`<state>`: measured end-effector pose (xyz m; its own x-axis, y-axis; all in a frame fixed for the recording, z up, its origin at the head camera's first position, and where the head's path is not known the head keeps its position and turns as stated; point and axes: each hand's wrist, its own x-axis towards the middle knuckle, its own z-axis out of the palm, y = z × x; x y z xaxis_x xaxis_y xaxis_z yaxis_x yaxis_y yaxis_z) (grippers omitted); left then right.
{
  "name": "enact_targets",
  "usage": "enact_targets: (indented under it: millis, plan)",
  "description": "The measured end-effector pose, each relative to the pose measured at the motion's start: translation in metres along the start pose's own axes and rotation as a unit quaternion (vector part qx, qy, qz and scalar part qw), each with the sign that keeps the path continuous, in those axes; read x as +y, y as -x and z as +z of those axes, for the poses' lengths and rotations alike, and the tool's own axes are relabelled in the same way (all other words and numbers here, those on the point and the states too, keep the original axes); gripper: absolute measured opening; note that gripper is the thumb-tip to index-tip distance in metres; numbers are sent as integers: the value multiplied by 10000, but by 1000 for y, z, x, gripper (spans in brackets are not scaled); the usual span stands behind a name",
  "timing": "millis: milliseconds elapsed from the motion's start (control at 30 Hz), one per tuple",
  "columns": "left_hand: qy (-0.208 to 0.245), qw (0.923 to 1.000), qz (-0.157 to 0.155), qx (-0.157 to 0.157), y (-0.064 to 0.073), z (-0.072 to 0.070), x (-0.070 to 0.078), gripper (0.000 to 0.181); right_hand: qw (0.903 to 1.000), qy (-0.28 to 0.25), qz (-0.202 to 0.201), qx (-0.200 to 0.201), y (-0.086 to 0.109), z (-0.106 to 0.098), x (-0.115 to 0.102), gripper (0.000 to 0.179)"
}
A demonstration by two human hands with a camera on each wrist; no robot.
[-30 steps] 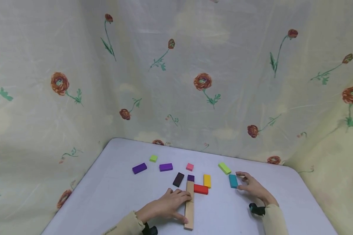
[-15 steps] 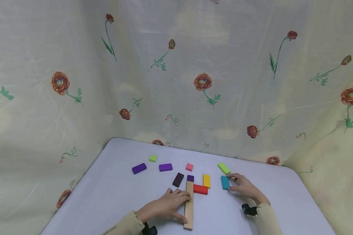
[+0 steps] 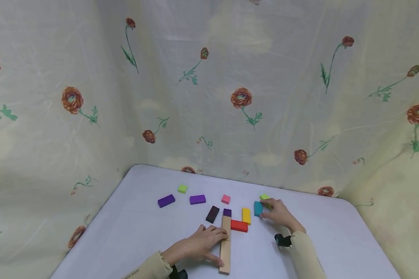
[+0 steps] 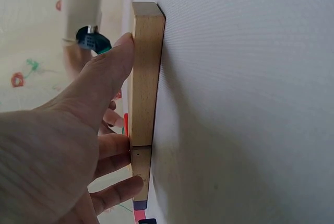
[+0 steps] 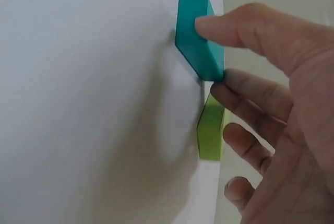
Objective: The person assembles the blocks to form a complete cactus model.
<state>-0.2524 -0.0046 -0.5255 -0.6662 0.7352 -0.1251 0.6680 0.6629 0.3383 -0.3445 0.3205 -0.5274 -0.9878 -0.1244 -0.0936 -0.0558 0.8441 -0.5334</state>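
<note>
My left hand [image 3: 200, 243] rests across a row of two plain wooden blocks [image 4: 146, 78], thumb near the closer end and fingertips around the joint. A small dark purple block [image 3: 227, 212] caps the row's far end. On the row's right side lies a red block [image 3: 239, 226], with a yellow block [image 3: 246, 216] behind it. To the right of the yellow one, my right hand [image 3: 279, 213] pinches a teal block [image 5: 193, 31] between thumb and fingertips. Partly behind those fingers is a light green block [image 5: 211, 130].
Left of the row lies a dark brown block [image 3: 212, 214]. Farther back are two purple blocks [image 3: 197, 199], a small green block [image 3: 182, 188] and a pink block [image 3: 225, 199]. Flowered cloth [image 3: 195, 97] hangs beyond the white table's [image 3: 132, 224] back edge.
My right hand has carried the teal block leftward, then slightly away from me, closer to the yellow block. The light green block is now partly covered. My left hand has stayed put.
</note>
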Motion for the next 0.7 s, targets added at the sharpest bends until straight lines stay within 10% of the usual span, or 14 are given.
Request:
enact_targets:
  millis: [700]
  plan:
    - [1,9999,-107,-36,-1,0,0,79,9998,119,42,163,-37,13,-20,55]
